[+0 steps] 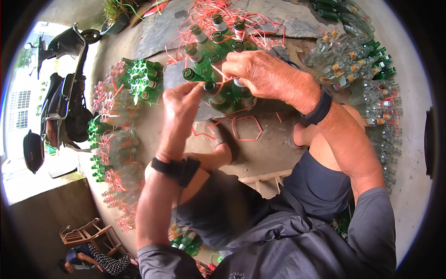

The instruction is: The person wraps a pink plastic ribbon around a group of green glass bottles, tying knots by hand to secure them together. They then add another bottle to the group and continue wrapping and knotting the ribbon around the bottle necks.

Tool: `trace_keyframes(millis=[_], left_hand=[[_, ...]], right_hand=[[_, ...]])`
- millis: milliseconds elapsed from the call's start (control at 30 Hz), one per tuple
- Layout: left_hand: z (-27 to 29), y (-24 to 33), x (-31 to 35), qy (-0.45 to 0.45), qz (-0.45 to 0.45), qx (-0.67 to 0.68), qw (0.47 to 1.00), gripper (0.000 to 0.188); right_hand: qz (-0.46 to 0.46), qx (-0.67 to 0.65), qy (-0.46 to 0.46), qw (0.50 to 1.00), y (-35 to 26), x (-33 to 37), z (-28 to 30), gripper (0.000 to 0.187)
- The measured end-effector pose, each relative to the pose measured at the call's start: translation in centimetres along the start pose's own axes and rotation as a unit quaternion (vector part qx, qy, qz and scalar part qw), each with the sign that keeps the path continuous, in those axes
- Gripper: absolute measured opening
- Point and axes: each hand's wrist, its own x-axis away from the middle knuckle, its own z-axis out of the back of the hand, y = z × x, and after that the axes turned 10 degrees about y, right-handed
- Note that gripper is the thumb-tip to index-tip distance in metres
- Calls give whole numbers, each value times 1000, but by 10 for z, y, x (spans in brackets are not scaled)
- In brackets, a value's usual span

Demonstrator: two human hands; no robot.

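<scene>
A cluster of green glass bottles (211, 63) stands upright on the concrete floor in front of me, wound with red plastic string (218, 72). My left hand (179, 114) pinches the red string beside a bottle neck at the near edge of the cluster. My right hand (260, 69) presses down over the necks at the right side of the cluster, its fingers closed on the same string. Both wrists wear black bands.
Tied bundles of green and clear bottles (139, 81) line the floor on the left. Loose clear and green bottles (367, 79) are heaped on the right. A loop of red string (246, 128) lies by my knee. A motor scooter (65, 102) is parked far left; a person (93, 260) sits lower left.
</scene>
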Motion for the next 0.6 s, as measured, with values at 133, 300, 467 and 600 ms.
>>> trace_keyframes(millis=[133, 300, 467, 600], left_hand=[[-33, -13, 26, 93, -5, 103, 990, 21], [-55, -2, 45, 105, 2, 180, 978, 22], [-51, -3, 45, 85, -31, 180, 979, 22], [-50, -7, 50, 86, -28, 178, 980, 20]], right_hand=[[17, 8, -1, 1000, 2, -7, 11, 25], [11, 47, -11, 999, 9, -7, 13, 26], [21, 45, 27, 998, 14, -3, 6, 23], [20, 33, 25, 999, 14, -2, 5, 23]])
